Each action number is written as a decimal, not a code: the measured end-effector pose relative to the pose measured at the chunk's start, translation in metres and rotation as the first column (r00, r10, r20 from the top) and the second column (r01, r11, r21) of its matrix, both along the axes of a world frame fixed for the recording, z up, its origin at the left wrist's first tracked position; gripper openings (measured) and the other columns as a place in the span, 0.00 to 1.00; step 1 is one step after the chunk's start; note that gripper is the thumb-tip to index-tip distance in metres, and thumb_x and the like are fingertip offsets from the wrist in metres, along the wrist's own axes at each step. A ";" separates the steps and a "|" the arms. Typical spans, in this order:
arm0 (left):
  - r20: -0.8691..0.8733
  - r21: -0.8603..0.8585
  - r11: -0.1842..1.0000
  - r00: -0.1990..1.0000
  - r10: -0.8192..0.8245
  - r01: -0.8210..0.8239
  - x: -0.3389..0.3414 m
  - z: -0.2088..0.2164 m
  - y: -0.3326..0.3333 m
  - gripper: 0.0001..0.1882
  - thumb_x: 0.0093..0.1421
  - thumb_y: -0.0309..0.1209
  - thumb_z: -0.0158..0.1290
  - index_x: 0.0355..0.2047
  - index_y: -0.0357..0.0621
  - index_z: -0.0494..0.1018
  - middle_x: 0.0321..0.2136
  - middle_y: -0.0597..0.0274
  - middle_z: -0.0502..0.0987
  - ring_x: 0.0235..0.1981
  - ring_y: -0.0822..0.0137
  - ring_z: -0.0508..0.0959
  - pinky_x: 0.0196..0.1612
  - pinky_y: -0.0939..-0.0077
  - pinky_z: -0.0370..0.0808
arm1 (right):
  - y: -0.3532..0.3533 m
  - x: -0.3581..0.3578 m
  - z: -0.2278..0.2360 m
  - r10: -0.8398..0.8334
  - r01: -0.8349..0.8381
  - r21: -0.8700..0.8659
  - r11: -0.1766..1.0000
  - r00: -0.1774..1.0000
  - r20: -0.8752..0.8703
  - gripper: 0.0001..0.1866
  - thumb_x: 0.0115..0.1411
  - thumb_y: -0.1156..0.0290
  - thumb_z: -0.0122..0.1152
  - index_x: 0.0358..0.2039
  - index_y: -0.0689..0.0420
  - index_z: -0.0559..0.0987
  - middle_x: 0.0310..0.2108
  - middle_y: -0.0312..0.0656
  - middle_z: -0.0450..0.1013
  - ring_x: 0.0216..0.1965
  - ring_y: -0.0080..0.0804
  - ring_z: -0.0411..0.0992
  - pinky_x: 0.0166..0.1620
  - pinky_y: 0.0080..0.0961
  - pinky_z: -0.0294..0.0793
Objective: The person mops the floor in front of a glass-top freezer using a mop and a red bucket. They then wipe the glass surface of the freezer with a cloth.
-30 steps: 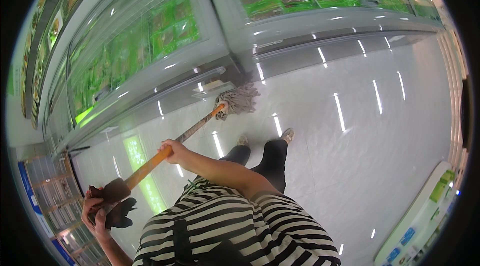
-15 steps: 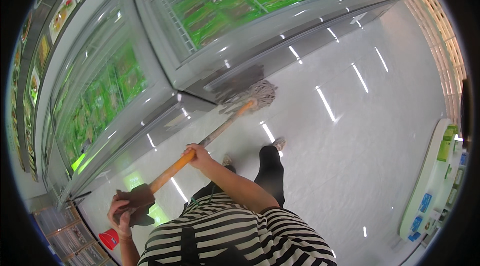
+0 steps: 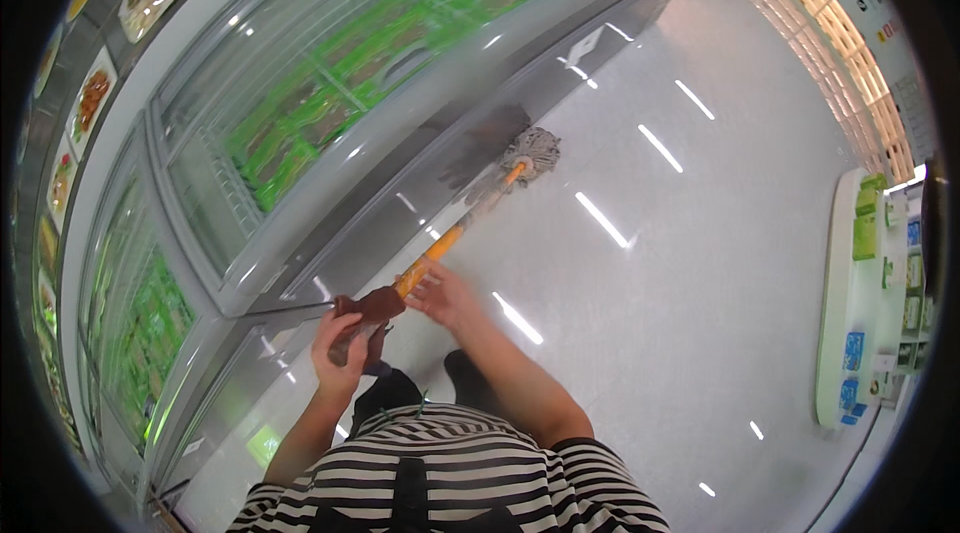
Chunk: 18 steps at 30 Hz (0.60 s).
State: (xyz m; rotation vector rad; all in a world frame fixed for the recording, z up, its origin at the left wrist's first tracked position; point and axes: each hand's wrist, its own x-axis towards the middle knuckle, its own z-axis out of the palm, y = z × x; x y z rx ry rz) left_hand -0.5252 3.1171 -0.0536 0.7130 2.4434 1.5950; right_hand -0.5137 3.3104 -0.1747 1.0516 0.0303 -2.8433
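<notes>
Got a mop [image 3: 462,225] slanting mid-frame, up and right from both hands. Clutching brown cloth [image 3: 377,305] at handle's [image 3: 442,244] end with left hand [image 3: 336,345]; nearer mop head [image 3: 533,155] with right hand [image 3: 442,295], loosely curled, can't tell if gripping.

The left forearm [image 3: 310,423], bare, slants up and inward to a tightly curled left grip [image 3: 336,345], while the bare right arm [image 3: 515,373], bent, angles leftward across the front to a loosely bent right grip [image 3: 440,295] near it.

A rough, matt mop head [image 3: 535,153] contrasts with smooth, glossy floor [image 3: 690,333] and a shiny, glass-topped freezer [image 3: 420,98].
</notes>
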 end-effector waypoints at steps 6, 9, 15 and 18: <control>-0.260 0.028 0.980 0.948 -0.184 0.198 -0.017 0.000 0.176 0.16 0.47 0.22 0.57 0.39 0.40 0.74 0.39 0.47 0.74 0.35 0.52 0.79 0.38 0.71 0.75 | 0.114 -0.012 0.015 -0.206 0.211 0.139 0.968 0.977 -0.049 0.09 0.56 0.71 0.59 0.33 0.63 0.73 0.29 0.43 0.73 0.33 0.33 0.74 0.39 0.27 0.75; -0.298 0.004 0.974 0.930 -0.215 0.227 -0.030 -0.005 0.232 0.15 0.47 0.23 0.56 0.38 0.42 0.74 0.39 0.48 0.75 0.34 0.52 0.79 0.36 0.70 0.76 | 0.165 -0.021 -0.001 -0.251 0.255 0.161 0.953 0.967 -0.051 0.06 0.54 0.75 0.58 0.31 0.63 0.73 0.29 0.43 0.73 0.31 0.33 0.74 0.38 0.28 0.75; -0.356 -0.033 0.948 0.883 -0.306 0.315 -0.084 -0.047 0.328 0.15 0.47 0.24 0.57 0.38 0.44 0.74 0.41 0.44 0.74 0.38 0.48 0.79 0.38 0.67 0.77 | 0.273 -0.064 -0.045 -0.262 0.270 0.120 0.955 0.962 -0.079 0.06 0.52 0.78 0.58 0.31 0.64 0.74 0.29 0.44 0.74 0.30 0.35 0.74 0.37 0.31 0.76; -0.385 -0.040 0.943 0.865 -0.320 0.331 -0.101 -0.064 0.395 0.17 0.45 0.25 0.59 0.38 0.45 0.75 0.41 0.44 0.74 0.38 0.47 0.78 0.39 0.65 0.77 | 0.338 -0.078 -0.064 -0.258 0.265 0.185 0.947 0.964 -0.059 0.07 0.50 0.75 0.60 0.30 0.62 0.76 0.28 0.44 0.75 0.33 0.38 0.74 0.41 0.35 0.75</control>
